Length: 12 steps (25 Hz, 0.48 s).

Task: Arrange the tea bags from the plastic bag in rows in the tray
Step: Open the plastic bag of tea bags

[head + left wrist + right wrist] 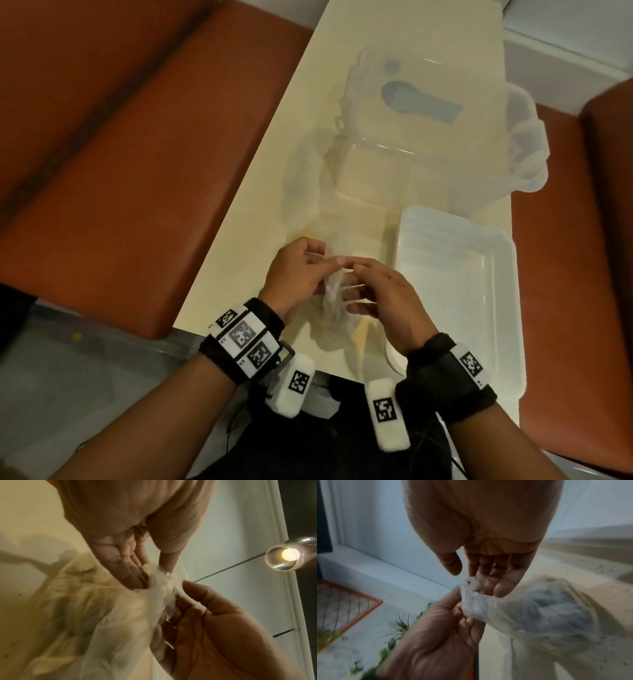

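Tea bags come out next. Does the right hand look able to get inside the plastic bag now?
Probably not yet: the plastic bag looks twisted shut at its neck, where left hand and right hand both hold it.

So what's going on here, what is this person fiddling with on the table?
A person is working at the twisted neck of a clear plastic bag at the near edge of the table. Both grips, the left hand and the right hand, pinch that neck, which looks closed. The bag's contents are too blurred to make out. The white tray sits just right of the hands, with no tea bags visible in it yet.
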Each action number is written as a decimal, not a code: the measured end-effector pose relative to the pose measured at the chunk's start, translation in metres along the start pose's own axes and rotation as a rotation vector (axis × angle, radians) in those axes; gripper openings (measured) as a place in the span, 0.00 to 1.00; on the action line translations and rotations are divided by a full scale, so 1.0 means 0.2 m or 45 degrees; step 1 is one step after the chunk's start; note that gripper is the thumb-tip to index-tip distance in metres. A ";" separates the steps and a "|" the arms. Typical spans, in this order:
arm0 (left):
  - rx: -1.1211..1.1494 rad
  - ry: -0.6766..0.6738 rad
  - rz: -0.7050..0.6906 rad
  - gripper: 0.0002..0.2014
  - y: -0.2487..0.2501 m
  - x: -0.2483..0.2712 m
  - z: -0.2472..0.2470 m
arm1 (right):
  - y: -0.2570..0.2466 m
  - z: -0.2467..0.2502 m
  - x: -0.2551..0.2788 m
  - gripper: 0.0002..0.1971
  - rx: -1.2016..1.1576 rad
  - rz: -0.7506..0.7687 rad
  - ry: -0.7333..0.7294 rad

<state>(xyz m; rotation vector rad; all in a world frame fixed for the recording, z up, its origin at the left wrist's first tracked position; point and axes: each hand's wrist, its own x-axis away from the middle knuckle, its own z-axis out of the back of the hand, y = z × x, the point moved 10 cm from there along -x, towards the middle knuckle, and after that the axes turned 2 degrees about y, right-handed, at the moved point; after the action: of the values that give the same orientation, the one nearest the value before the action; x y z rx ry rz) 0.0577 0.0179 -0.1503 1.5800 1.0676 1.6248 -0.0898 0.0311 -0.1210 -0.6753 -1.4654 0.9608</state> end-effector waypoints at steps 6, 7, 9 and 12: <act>0.272 -0.111 0.093 0.05 -0.03 0.00 -0.08 | 0.04 0.06 -0.15 0.23 0.138 -0.117 0.064; 0.292 -0.118 0.102 0.06 -0.03 -0.01 -0.08 | 0.04 0.04 -0.16 0.19 0.060 -0.138 0.000; 0.313 -0.114 0.104 0.07 -0.03 -0.02 -0.06 | 0.01 0.04 -0.17 0.10 -0.116 -0.150 -0.049; 0.379 0.002 0.149 0.08 -0.07 -0.03 0.00 | -0.03 0.12 -0.19 0.07 -0.308 -0.106 0.019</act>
<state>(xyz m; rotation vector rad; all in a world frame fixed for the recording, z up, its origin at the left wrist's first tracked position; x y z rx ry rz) 0.0569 0.0185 -0.1659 1.8629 1.2866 1.5984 -0.1072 -0.0081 -0.1341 -0.7879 -1.5985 0.7195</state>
